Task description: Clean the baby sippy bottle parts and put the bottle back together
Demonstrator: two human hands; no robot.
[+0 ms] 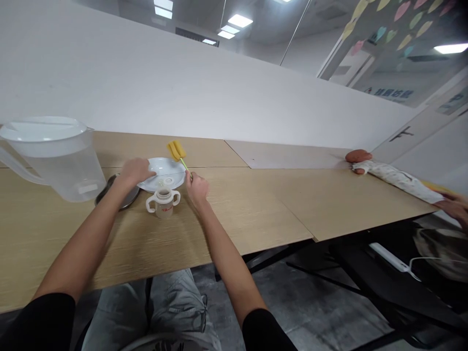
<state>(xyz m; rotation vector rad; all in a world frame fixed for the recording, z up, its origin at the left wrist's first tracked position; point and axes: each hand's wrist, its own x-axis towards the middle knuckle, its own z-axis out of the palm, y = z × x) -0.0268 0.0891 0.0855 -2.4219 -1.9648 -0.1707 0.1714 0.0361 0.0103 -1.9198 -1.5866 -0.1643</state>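
My right hand (197, 188) is closed round the thin green handle of a sponge brush (177, 150), whose yellow head points up and away over the right side of a white plate (155, 165). Slightly blurred, my left hand (136, 170) is at the plate's left edge with its thumb stretched out to the right; nothing shows in it. Between my forearms a small two-handled cup (164, 208) with red lettering stands upright, its top uncovered. A pale, see-through piece (167, 181) lies on the plate just behind the cup.
A large clear pitcher (73, 168) with a lid stands at the left. Beside it, partly under my left forearm, lies a round metal dish (131, 199). At the far right, another person's patterned sleeve (398, 180) rests on the table near a brown rounded object (358, 156).
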